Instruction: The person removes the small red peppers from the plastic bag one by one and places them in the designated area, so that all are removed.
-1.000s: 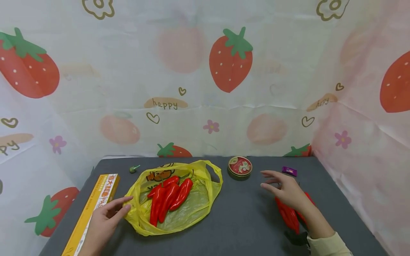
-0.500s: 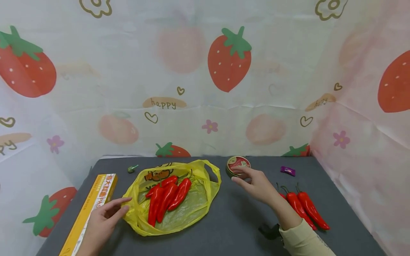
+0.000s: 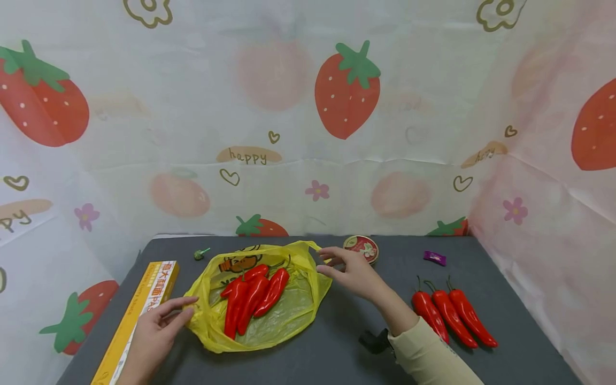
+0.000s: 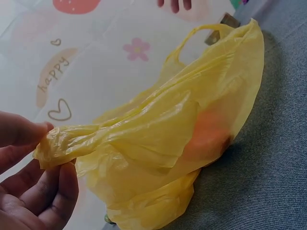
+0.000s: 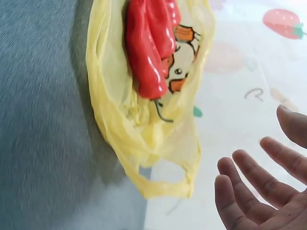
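A yellow plastic bag lies with its mouth spread wide on the dark tabletop. Several red chili peppers are inside it. My left hand pinches the bag's left handle between thumb and fingers, clearest in the left wrist view. Beside the bag's right handle my right hand hovers with fingers spread and slightly bent. In the right wrist view, a gap separates those fingers from the handle, and nothing is in them.
Three red chili peppers lie in a row on the right. Behind my right hand stands a round red tin; a small purple packet is farther right. A yellow pasta box lies at left, near a small green item.
My right hand has moved left, from over the three peppers on the right, past the tin, to the bag's right handle. My left hand keeps its pinch on the left handle.
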{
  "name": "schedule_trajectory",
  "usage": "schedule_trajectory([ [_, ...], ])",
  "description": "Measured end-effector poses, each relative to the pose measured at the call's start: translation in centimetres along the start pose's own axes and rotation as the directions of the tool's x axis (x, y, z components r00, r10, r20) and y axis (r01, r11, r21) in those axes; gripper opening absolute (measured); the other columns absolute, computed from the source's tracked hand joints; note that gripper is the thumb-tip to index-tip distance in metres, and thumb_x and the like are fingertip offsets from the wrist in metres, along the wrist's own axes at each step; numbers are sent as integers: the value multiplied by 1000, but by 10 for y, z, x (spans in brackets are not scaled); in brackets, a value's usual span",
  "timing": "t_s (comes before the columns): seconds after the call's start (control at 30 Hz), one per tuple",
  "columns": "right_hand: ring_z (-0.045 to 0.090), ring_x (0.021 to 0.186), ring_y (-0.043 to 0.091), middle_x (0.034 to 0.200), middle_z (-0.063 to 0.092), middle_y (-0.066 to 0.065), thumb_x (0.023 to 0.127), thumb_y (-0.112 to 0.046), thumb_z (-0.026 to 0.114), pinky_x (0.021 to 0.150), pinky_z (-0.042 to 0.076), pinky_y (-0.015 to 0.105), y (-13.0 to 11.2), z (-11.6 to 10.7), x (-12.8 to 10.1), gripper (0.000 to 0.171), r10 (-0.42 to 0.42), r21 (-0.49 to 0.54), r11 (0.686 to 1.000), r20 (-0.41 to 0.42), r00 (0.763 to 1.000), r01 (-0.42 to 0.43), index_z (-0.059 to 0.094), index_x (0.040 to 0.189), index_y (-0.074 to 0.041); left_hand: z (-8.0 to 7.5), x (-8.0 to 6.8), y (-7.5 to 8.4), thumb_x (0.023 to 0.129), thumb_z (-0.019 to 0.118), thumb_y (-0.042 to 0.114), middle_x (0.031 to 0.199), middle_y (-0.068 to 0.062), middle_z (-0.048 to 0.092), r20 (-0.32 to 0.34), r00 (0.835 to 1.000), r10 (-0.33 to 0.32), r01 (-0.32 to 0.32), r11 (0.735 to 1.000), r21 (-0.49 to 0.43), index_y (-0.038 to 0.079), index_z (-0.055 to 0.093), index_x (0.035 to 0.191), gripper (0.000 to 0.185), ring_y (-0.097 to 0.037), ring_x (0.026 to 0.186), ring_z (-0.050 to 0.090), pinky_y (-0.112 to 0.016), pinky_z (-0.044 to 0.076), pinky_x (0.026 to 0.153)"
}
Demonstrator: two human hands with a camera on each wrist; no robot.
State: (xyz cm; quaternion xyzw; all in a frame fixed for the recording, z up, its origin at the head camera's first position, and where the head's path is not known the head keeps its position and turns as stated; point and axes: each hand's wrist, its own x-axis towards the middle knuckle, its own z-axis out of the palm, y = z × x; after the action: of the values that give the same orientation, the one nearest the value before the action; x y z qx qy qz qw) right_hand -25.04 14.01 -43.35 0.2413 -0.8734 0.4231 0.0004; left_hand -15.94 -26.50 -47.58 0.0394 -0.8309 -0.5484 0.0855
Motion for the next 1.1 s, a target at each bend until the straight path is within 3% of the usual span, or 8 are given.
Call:
schedule_trajectory([
  [0.13,68,109,26,129,67,8,97,-36,68,86,57,40,2,12,10,42,0,24,1000,19,1000,-1,64,134,-16,0,-2,1,97,70,23,105,21,69,7,1000,2,-2,999,-53,-2,67,125,38,2,89,69,-20,56,74],
  [0.3,68,108,27,129,68,10,97,-34,69,87,57,41,4,23,20,41,28,69,997,46,999,-31,65,133,-16,0,-2,1,95,72,25,104,23,69,18,1000,-21,22,998,-62,-1,66,127,41,-1,84,69,-21,57,72],
  [0.63,68,111,30,131,66,17,96,-30,70,91,55,45,-3,43,41,44,105,104,988,94,990,-115,64,135,-11,0,-1,0,94,73,24,104,11,73,10,1000,-9,9,1000,-10,0,70,122,36,-3,82,68,-22,57,72],
  [0.93,63,115,34,130,63,20,95,-32,72,85,56,40,6,67,61,45,156,151,971,195,968,-186,64,135,-10,1,-2,-2,95,72,25,107,-5,74,-7,1000,5,-4,996,84,5,73,119,31,-5,80,58,-17,52,70],
  [1.1,68,105,32,133,61,20,94,-32,73,78,57,38,11,76,66,47,219,146,957,202,955,-251,64,135,-12,2,0,-1,95,72,25,106,-6,74,-8,1000,18,-17,997,80,6,73,118,30,-7,79,59,-19,52,69],
])
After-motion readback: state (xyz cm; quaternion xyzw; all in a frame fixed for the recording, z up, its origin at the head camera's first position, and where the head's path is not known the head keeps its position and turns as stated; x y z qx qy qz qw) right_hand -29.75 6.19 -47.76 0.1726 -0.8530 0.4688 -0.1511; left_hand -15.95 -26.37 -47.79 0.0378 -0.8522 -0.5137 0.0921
